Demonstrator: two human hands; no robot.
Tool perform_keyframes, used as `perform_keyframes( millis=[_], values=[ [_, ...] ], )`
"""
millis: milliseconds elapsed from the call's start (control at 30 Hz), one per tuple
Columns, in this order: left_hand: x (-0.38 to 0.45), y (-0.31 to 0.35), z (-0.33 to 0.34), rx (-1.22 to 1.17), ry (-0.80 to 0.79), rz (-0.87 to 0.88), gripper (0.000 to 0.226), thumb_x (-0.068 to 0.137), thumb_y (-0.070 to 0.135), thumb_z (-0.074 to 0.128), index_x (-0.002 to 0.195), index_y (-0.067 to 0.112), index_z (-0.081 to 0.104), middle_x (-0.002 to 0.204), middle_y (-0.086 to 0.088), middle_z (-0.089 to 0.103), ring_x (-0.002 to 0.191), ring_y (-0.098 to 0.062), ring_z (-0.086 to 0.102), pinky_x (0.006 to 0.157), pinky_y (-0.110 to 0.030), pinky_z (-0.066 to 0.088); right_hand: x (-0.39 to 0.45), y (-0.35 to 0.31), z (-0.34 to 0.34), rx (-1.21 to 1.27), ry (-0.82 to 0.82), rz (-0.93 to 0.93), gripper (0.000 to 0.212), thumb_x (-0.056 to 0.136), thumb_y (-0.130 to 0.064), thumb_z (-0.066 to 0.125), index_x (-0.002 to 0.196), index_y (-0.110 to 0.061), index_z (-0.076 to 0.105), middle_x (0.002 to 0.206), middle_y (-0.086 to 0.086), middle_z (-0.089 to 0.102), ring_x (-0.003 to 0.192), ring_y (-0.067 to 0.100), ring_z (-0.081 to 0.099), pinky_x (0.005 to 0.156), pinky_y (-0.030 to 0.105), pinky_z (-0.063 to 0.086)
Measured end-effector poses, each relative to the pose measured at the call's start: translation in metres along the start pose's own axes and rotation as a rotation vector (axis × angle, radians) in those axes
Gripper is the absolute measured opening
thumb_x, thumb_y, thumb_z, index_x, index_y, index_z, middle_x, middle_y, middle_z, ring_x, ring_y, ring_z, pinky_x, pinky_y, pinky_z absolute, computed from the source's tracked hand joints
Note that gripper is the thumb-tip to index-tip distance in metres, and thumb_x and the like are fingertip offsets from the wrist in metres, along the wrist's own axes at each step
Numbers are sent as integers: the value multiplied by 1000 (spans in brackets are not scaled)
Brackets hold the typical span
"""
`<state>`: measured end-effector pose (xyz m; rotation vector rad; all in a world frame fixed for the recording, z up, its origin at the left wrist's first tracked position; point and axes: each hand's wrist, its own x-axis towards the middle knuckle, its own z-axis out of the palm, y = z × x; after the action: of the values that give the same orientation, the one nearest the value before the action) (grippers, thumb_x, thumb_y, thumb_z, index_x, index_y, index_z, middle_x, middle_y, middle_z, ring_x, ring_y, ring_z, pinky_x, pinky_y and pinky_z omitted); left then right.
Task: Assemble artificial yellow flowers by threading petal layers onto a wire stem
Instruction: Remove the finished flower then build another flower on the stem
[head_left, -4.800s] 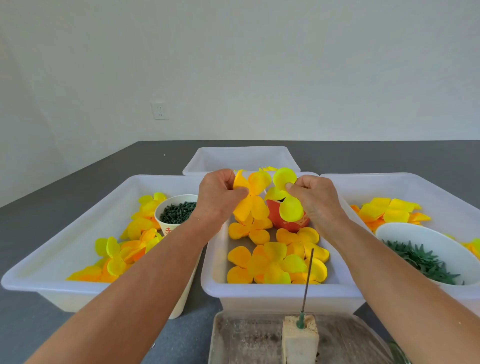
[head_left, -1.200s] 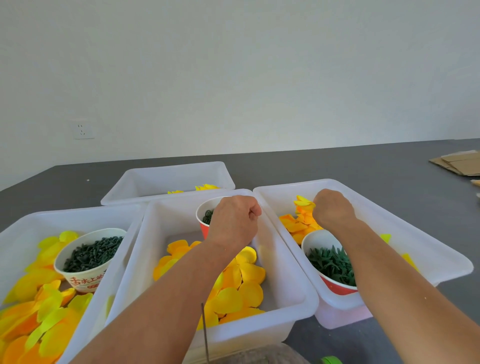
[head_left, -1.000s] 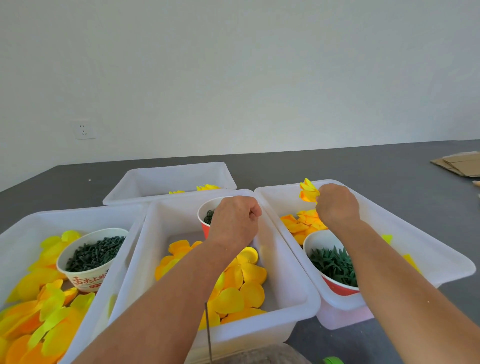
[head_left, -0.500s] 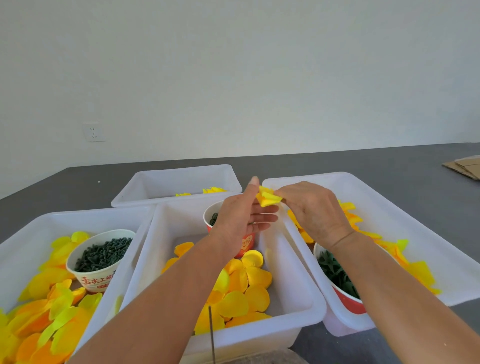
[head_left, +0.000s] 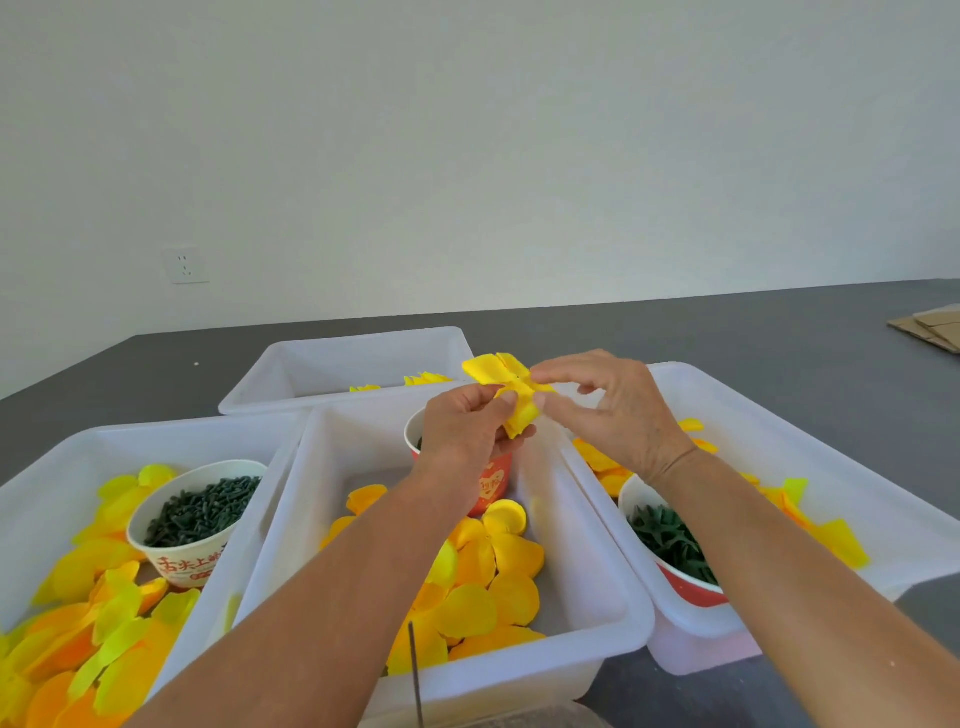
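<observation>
A small yellow petal layer (head_left: 506, 387) is held up above the middle white bin (head_left: 587, 525), pinched from both sides. My left hand (head_left: 465, 434) grips its lower left part; my right hand (head_left: 608, 410) holds its right edge with thumb and forefinger. The thin dark wire stem (head_left: 415, 670) stands upright at the bottom edge, in front of the middle bin, well below both hands. Loose yellow and orange petals (head_left: 483, 587) lie in the middle bin.
The left bin (head_left: 62, 462) holds petals and a paper bowl of dark green pieces (head_left: 200, 512). The right bin (head_left: 779, 431) holds petals and a red bowl of green leaf parts (head_left: 670, 545). A red cup (head_left: 491, 480) stands behind my left hand. A fourth bin (head_left: 358, 358) sits behind. Cardboard (head_left: 930, 327) lies far right.
My right hand picked a small yellow petal layer from the right bin and carried it left to the centre. My left hand opened and took hold of it too.
</observation>
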<state>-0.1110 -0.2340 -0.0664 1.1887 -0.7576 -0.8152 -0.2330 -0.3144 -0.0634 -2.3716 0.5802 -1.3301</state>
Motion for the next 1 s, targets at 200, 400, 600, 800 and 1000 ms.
perform_keyframes(
  millis=[200, 400, 600, 800, 1000],
  values=[
    [-1, -1, 1, 7, -49, 19, 11, 92, 10, 57, 91, 4, 65, 86, -15, 67, 77, -23, 66, 72, -28, 57, -2, 0, 5, 51, -116, 17, 18, 72, -11, 79, 89, -6, 75, 97, 4, 71, 86, 17, 64, 71, 24, 50],
    [-1, -2, 0, -24, -38, 22, 20, 86, 4, 62, 102, -8, 62, 91, -20, 64, 85, -29, 64, 78, -32, 57, -3, 2, 4, 41, -162, 10, 10, 85, -6, 64, 86, 0, 72, 84, 11, 70, 80, 23, 63, 75, 31, 51],
    [1, -2, 1, 8, -38, 14, 19, 84, -6, 61, 102, -5, 63, 85, -15, 66, 80, -25, 64, 73, -31, 58, -2, -2, 4, 44, -117, 33, 9, 81, -5, 65, 80, -4, 74, 81, 6, 71, 78, 19, 64, 74, 33, 53],
    [-1, -1, 2, -19, -77, 1, 27, 82, -8, 62, 107, -1, 63, 91, -13, 67, 81, -25, 65, 68, -30, 57, 4, 5, 5, 57, 139, 268, 13, 79, -18, 73, 89, -12, 68, 89, -3, 64, 81, 6, 56, 71, 16, 44],
    [-1, -1, 3, -10, -92, -10, 29, 83, -11, 58, 110, 1, 63, 95, -13, 67, 85, -28, 64, 69, -31, 57, 5, 9, 1, 545, 9, 680, 21, 81, -16, 71, 99, -5, 66, 79, -1, 66, 72, 10, 59, 63, 23, 48]
  ],
)
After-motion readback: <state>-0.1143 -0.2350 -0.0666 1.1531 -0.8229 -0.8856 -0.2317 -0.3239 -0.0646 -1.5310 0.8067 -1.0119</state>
